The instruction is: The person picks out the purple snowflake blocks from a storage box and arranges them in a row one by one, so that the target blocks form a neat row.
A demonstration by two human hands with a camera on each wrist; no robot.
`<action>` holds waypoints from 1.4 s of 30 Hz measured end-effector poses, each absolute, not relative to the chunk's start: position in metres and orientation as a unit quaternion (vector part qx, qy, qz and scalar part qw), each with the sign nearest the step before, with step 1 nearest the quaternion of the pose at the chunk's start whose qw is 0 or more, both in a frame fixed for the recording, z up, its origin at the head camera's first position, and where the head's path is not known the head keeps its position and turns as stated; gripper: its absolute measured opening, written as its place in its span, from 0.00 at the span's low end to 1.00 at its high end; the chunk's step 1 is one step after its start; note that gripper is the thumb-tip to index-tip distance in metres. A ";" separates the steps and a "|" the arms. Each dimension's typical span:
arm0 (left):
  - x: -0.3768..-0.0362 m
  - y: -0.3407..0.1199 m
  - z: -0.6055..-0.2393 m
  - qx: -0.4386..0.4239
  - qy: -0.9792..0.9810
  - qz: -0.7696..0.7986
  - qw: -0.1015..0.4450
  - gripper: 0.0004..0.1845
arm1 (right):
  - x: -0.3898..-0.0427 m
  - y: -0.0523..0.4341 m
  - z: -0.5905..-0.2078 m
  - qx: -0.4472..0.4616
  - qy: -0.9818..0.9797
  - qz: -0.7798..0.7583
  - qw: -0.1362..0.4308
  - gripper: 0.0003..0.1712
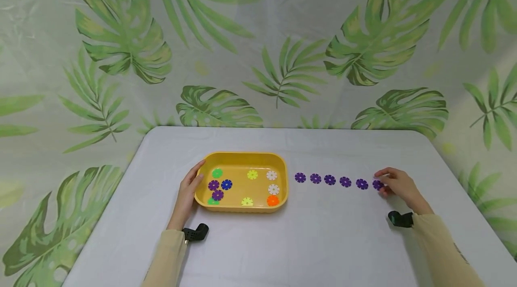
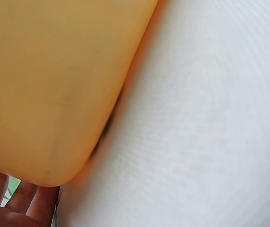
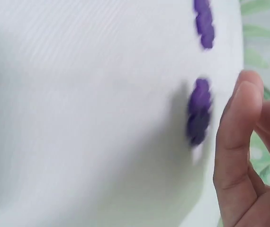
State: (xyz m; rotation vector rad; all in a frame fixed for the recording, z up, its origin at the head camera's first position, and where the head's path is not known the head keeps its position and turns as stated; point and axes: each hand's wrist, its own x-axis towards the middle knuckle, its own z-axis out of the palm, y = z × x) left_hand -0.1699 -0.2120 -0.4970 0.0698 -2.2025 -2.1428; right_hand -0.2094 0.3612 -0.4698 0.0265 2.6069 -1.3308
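Observation:
Purple snowflake discs lie in a row on the white table, right of a yellow plastic tray [image 1: 242, 209]. My right hand [image 1: 397, 186] hovers over the last purple disc [image 1: 377, 184], thumb and forefinger spread to either side of it. In the right wrist view this disc [image 3: 199, 111] lies flat, apart from the fingertips [image 3: 246, 99]. At the tray's left end, my left hand [image 1: 187, 193] holds the side with its thumb at the rim. The left wrist view shows its fingers [image 2: 23, 198] against the tray's outer wall [image 2: 54, 94].
Inside the tray lie several loose discs: purple, a blue disc [image 1: 226, 184], an orange disc [image 1: 273, 200], green, yellow and white ones. The table [image 1: 303, 251] ends at a leaf-patterned cloth [image 1: 282, 31] behind.

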 end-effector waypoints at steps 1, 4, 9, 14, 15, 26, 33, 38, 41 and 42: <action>-0.170 -0.212 -0.497 0.023 -0.716 -0.697 0.034 0.23 | -0.211 0.358 -0.467 0.008 0.884 -0.457 0.102 0.19; -0.170 -0.213 -0.498 0.023 -0.715 -0.698 0.034 0.23 | -0.215 0.341 -0.458 -0.008 0.869 -0.486 0.098 0.21; -0.171 -0.212 -0.496 0.026 -0.714 -0.699 0.032 0.23 | -0.223 0.295 -0.441 -0.058 0.833 -0.538 0.120 0.23; -0.167 -0.207 -0.483 0.027 -0.703 -0.710 0.024 0.23 | -0.231 0.232 -0.432 -0.097 0.798 -0.573 0.162 0.21; -0.166 -0.206 -0.480 0.027 -0.702 -0.712 0.020 0.23 | -0.231 0.219 -0.431 -0.102 0.790 -0.579 0.171 0.20; -0.163 -0.204 -0.472 0.021 -0.710 -0.703 0.020 0.24 | -0.218 0.080 -0.422 -0.190 0.725 -0.603 0.274 0.20; -0.161 -0.205 -0.471 0.018 -0.713 -0.700 0.022 0.24 | -0.205 0.016 -0.439 -0.192 0.701 -0.600 0.336 0.19; -0.161 -0.207 -0.471 0.016 -0.719 -0.695 0.023 0.24 | -0.202 -0.016 -0.452 -0.172 0.707 -0.591 0.347 0.19; -0.161 -0.207 -0.472 0.014 -0.719 -0.694 0.025 0.24 | -0.200 -0.030 -0.457 -0.157 0.710 -0.590 0.351 0.17; -0.161 -0.207 -0.471 0.013 -0.718 -0.695 0.026 0.24 | -0.199 -0.033 -0.458 -0.154 0.713 -0.588 0.350 0.17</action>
